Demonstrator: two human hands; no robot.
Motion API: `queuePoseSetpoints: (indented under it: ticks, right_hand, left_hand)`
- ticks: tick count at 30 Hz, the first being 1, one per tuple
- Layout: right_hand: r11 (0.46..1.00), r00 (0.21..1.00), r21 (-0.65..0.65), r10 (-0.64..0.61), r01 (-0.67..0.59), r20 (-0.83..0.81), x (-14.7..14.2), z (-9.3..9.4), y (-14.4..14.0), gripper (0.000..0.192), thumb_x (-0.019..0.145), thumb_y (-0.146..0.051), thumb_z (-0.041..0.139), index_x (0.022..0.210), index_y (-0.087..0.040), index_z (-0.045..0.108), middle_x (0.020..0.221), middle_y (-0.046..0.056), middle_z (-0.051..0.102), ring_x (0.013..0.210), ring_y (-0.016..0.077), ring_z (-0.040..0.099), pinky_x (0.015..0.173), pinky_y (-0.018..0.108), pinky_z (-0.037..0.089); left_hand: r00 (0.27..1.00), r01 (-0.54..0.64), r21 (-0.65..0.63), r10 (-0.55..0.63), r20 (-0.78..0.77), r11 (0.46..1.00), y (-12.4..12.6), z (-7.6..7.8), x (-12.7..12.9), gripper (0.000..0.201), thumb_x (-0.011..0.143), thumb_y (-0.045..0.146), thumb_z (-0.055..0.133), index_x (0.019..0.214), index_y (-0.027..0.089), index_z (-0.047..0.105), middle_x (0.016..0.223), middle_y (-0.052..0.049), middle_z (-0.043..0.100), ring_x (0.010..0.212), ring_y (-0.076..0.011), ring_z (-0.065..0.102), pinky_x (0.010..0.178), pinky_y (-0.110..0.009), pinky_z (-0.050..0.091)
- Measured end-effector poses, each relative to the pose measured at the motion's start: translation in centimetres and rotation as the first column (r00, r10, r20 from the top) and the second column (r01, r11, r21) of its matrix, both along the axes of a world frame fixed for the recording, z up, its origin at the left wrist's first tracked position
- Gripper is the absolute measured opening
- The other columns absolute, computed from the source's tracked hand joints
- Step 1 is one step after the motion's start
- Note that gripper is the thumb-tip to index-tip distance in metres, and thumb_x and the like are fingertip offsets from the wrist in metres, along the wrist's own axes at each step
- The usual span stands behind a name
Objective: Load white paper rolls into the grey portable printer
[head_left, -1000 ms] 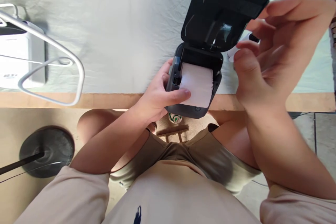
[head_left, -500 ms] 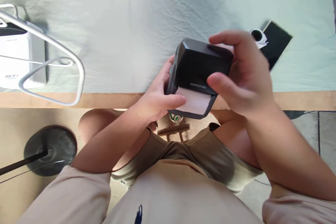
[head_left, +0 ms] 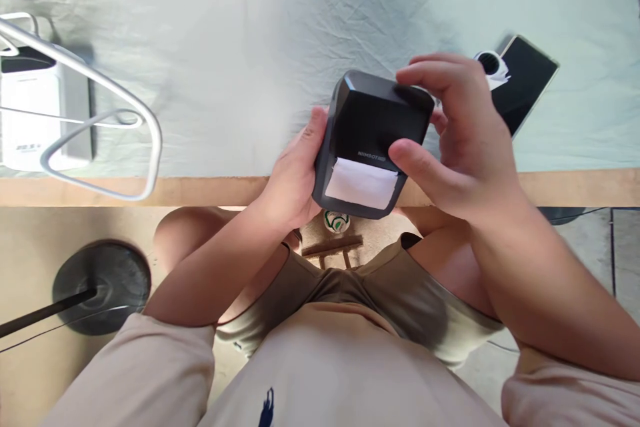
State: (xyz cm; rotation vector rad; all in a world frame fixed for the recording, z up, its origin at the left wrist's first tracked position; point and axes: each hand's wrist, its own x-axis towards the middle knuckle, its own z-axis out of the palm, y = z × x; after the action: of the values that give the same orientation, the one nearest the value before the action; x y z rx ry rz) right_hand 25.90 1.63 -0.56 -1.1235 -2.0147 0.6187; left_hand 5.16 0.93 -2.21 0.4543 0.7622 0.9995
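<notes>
I hold a small black label printer (head_left: 373,127) with both hands over the table's near edge. Its lid is closed, and a strip of white paper (head_left: 361,183) sticks out of the slot at its front. My left hand (head_left: 293,177) grips the printer's left side. On the lid rests my right hand (head_left: 460,137), thumb at the front right corner and fingers over the top.
The table wears a pale cloth (head_left: 240,47) with a wooden front edge (head_left: 200,190). A black phone (head_left: 525,83) and a small white roll (head_left: 493,67) lie behind my right hand. A white box (head_left: 30,113) and a white wire frame (head_left: 100,120) stand at the left.
The printer's lid, open a second ago, has been pressed shut by my right hand. My left thumb came off the paper, and the printer tilted slightly toward me.
</notes>
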Motion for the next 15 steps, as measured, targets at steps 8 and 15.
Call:
queuePoseSetpoints:
  ticks: [8, 15]
  right_hand:
    - [0.998, 0.997, 0.031, 0.061, -0.062, 0.051, 0.6, 0.8, -0.7, 0.062, 0.103, -0.04, 0.075, 0.162, -0.035, 0.057, 0.169, 0.014, 0.049, 0.168, 0.0306, 0.053, 0.133, 0.05, 0.062]
    - [0.913, 0.96, 0.303, -0.28, 0.272, -0.016, 0.4, 2.1, -0.5, 0.053, 0.099, -0.07, 0.08, 0.128, -0.026, 0.077, 0.113, 0.008, 0.068, 0.092, 0.0151, 0.066, 0.077, 0.035, 0.048]
  left_hand:
    - [1.0, -0.021, -0.006, 0.021, -0.018, 1.0, 0.4, 0.0, -0.2, 0.03, 0.113, 0.051, 0.072, 0.116, 0.022, 0.08, 0.114, -0.008, 0.086, 0.152, -0.0378, 0.07, 0.127, -0.05, 0.064]
    - [1.0, -0.012, -0.006, 0.012, -0.025, 1.0, 0.7, -0.7, 0.1, 0.032, 0.116, 0.051, 0.062, 0.108, 0.023, 0.076, 0.101, -0.006, 0.085, 0.142, -0.0335, 0.077, 0.114, -0.044, 0.07]
